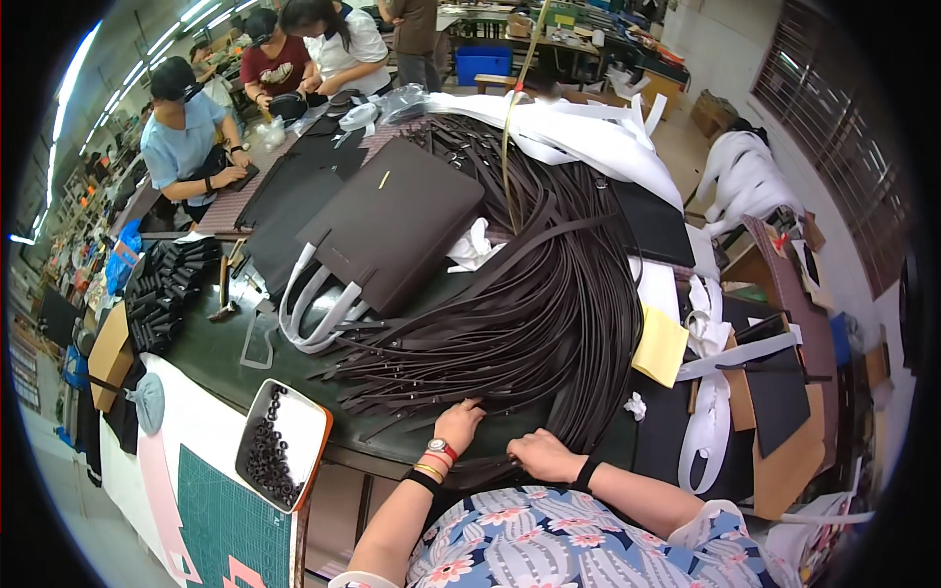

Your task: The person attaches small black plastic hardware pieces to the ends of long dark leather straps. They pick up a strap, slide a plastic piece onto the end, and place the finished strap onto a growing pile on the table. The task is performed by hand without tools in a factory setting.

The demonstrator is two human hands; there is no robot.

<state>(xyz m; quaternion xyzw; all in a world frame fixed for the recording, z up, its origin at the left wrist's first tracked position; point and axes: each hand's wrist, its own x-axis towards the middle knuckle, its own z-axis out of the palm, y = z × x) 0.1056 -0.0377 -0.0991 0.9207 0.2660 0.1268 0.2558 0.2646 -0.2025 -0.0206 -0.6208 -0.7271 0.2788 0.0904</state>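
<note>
A large heap of long, thin dark brown leather straps (559, 284) fans across the table in front of me, with small metal fittings at many ends. My left hand (458, 427), wearing a watch and red bands, is at the heap's near edge, its fingers closed together around a strap. To its right, my right hand (546, 458) is curled closed at the table edge, over dark straps that hang toward my lap. Its palm hides how many it grips. Beyond the strap ends lies a dark brown handbag (397, 220) with pale-wrapped handles (316, 309).
At left are an orange-rimmed tray (321, 446) of small black parts, a green cutting mat (230, 514) and a pile of black rolls (172, 284). A yellow cloth (660, 345) and white wrapping (588, 137) border the heap. Several people work across the table.
</note>
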